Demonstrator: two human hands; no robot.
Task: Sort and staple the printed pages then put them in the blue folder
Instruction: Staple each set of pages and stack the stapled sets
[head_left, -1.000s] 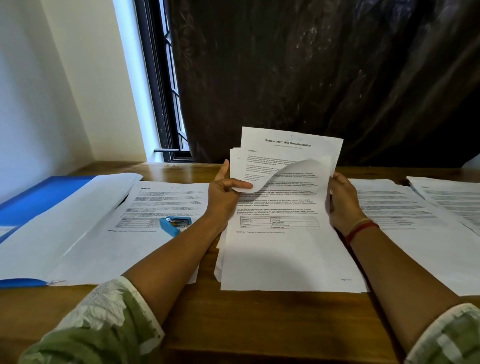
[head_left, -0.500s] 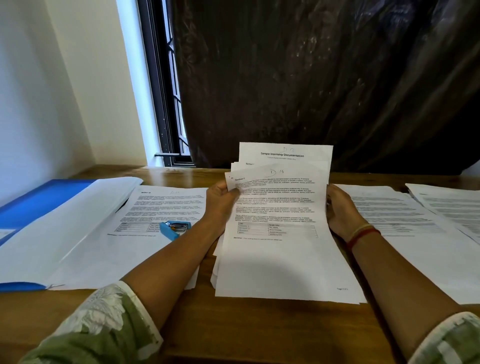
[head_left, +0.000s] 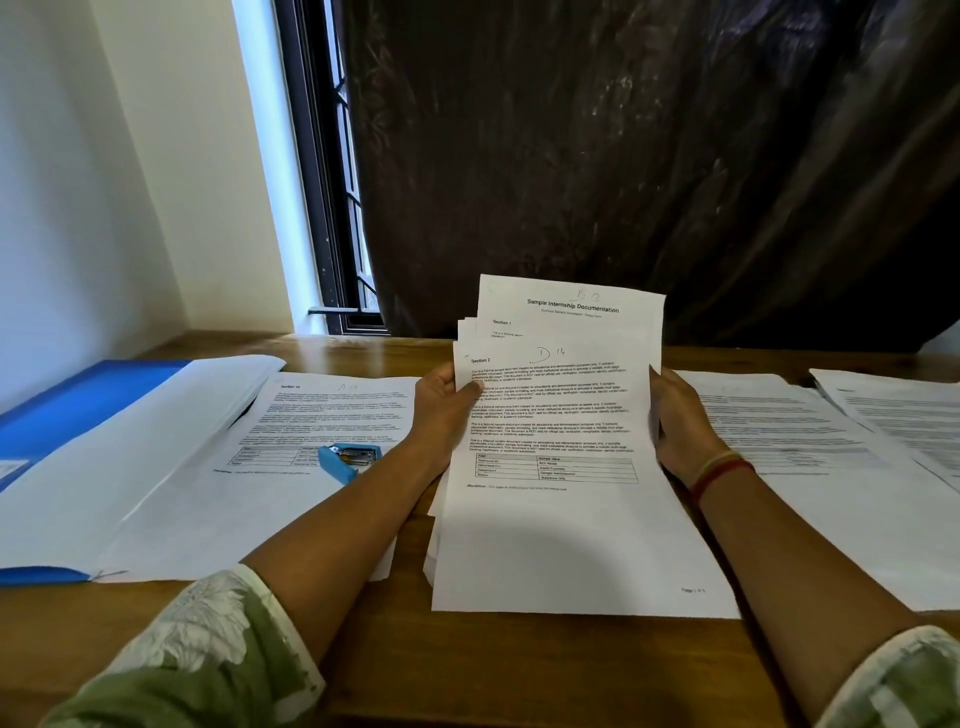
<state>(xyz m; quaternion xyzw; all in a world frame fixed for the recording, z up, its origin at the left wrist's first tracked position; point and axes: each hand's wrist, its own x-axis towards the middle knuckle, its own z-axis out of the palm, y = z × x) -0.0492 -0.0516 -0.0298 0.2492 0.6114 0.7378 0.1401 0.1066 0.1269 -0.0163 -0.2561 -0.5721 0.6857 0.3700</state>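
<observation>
Pages (head_left: 550, 525) sit tilted up between my hands, their lower edges apparently resting on the wooden tabletop (head_left: 363, 654). My left grip (head_left: 447, 410) pinches the stack's left edge, thumb across the front sheet headed Section 2, fingers behind. My right grip (head_left: 680, 426) curls round the right edge; its fingers are hidden behind the paper. A sheet titled Sample Internship Documentation sticks up behind the front one. To my left the blue stapler (head_left: 345, 460) lies on another printed sheet (head_left: 322, 415). Beyond it the blue folder (head_left: 67, 415) lies flat with white paper over much of it. More printed sheets (head_left: 779, 441) lie on my right. A dark curtain (head_left: 623, 156) hangs behind.
</observation>
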